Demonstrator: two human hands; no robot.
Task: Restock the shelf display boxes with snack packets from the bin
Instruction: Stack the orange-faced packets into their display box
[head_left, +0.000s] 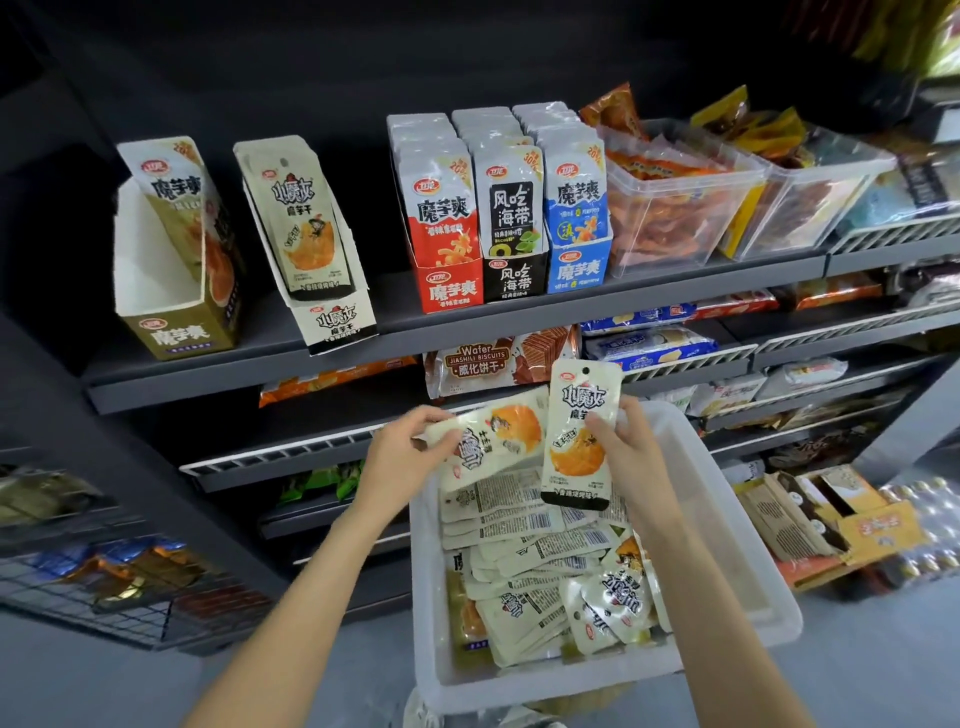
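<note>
Right hand (621, 436): fingers clamped on one cream snack packet (581, 436), held upright above the far end of the white bin (737, 561), thumb across the printed face, hang-hole end above the fingers. Left hand (410, 441): fingers pinching the end of a second packet (493, 434), which lies sideways just beside the first.

More packets of the same kind lie loose in the bin below both sets of fingers, many face down. The matching display box (340, 325) stands on the shelf (249, 364) up and left of the fingers, well apart, only partly filled.

Judgement: the packets look light, flat, pliable and glossy, likely slippery when stacked. Best taken by the sealed edges or mid-body between thumb and fingers, several squared together, then slid in upright.
</note>
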